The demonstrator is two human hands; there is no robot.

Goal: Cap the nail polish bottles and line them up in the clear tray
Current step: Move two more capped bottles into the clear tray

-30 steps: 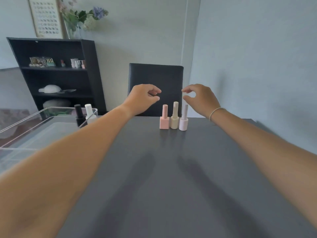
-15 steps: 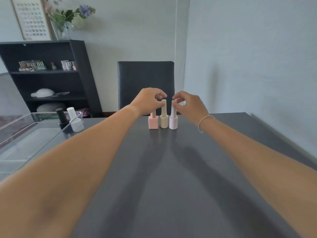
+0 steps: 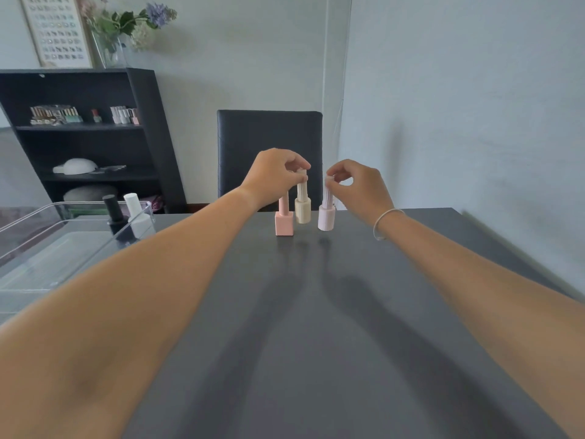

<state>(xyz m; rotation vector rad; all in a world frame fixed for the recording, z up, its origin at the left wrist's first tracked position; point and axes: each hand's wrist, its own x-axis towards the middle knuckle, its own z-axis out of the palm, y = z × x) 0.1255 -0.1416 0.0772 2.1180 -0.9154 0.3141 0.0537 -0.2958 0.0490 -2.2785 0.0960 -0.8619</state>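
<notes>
Dark grey table [image 3: 316, 312] carries three capped nail polish bottles near its far edge. The left hand [image 3: 272, 175] pinches the top of the cream bottle [image 3: 302, 207] between thumb and fingertips, and that bottle appears raised just off the surface. The right hand [image 3: 357, 185] pinches the cap of the lilac bottle [image 3: 326, 213] the same way, its base also seeming lifted. The pink square bottle [image 3: 284, 221] stands on the table, untouched, just left of the cream one. At the left, the clear tray [image 3: 47, 248] holds a black bottle [image 3: 113, 213] and a white bottle [image 3: 136, 213] upright at its far end.
</notes>
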